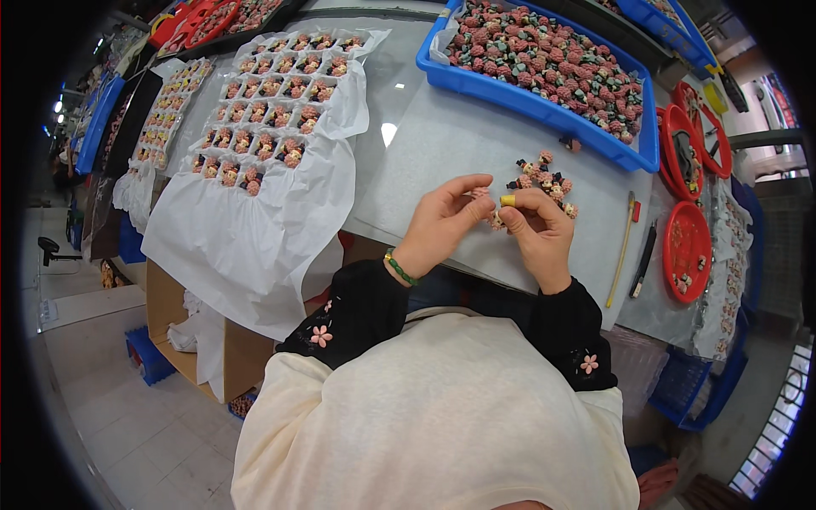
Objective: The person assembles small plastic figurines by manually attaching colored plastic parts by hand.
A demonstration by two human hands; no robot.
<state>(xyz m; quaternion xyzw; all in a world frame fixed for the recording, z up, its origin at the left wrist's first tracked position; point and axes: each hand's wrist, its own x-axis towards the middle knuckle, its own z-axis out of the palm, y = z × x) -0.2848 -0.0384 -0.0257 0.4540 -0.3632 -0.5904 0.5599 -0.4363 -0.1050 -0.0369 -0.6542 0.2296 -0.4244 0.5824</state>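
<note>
My left hand [446, 223] is closed in a pinch, with a small pink knobbly piece [480, 193] between thumb and index finger. Close against it, my right hand [541, 231] has its thumb and index finger brought together; a yellow cover [508, 201] wraps its index fingertip. Between the two thumbs shows a small pink and cream figurine [497, 221], partly hidden by the fingers. Whether it and the pink piece are joined is too small to tell. Just beyond my right hand lies a loose heap of pink, cream and black figurines [544, 180] on the grey table.
A blue bin [544, 100] full of pink and dark pieces stands at the back. To the left, a white compartment tray [270, 109] holds rows of figurines over white paper [255, 229]. A yellow stick [620, 255], a black tool [643, 259] and red trays [687, 223] lie right.
</note>
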